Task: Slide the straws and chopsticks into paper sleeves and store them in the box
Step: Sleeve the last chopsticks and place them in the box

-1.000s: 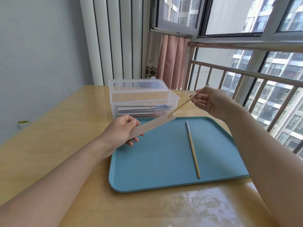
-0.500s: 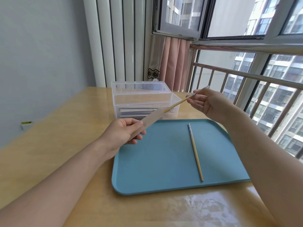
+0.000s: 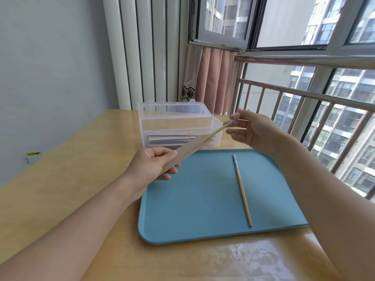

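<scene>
Change: since half a second ago the chopstick (image 3: 218, 129) has slid deeper into the sleeve (image 3: 183, 152), and the right hand's fingers have spread looser round its top end.
Left hand (image 3: 151, 166): pinches the sleeve's near end between thumb and fingers, above the tray's (image 3: 194, 209) far-left corner.
Right hand (image 3: 253, 131): fingers mostly straight and relaxed; a fingertip meets the chopstick's patterned top, grip unclear.
Chopstick: lower part hidden in the sleeve, upper part bare between the two hands.
Axis: sleeve and chopstick share one line, rising from the left hand up and right to the right hand.
Materials: thin pale wooden stick with patterned top; flat tan paper sleeve; smooth blue tray.
Second chopstick (image 3: 242, 191): flat on the tray, patterned end pointing away.
Box (image 3: 176, 126): clear plastic, lid open, sleeved pieces inside, behind the tray on the table (image 3: 60, 179).
</scene>
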